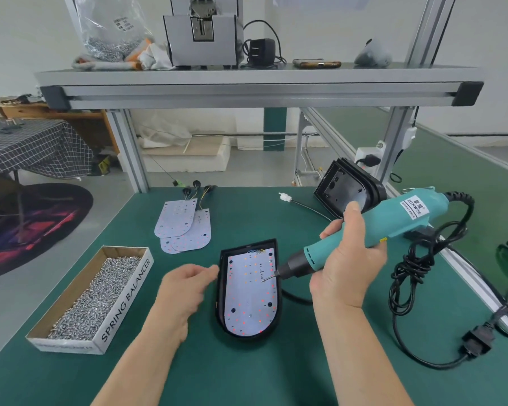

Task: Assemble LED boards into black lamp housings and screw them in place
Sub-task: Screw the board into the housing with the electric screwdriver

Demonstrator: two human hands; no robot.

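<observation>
A black lamp housing (220, 300) lies on the green mat with a white LED board (248, 300) seated inside it. My right hand (346, 259) grips a teal electric screwdriver (364, 227), tilted down to the left, and its bit tip touches the board near the right edge. My left hand (185, 285) rests beside the housing's left wall, fingers loosely curled toward it, and I cannot tell whether they touch it. Loose LED boards (184, 227) with wires lie stacked behind. A second, empty black housing (346, 186) leans at the back right.
A cardboard box of screws (100, 294) sits at the left. The screwdriver's black cable (417, 265) coils at the right, its plug near the table edge. A white connector (285, 197) lies behind the housing. An aluminium shelf (258, 83) spans overhead.
</observation>
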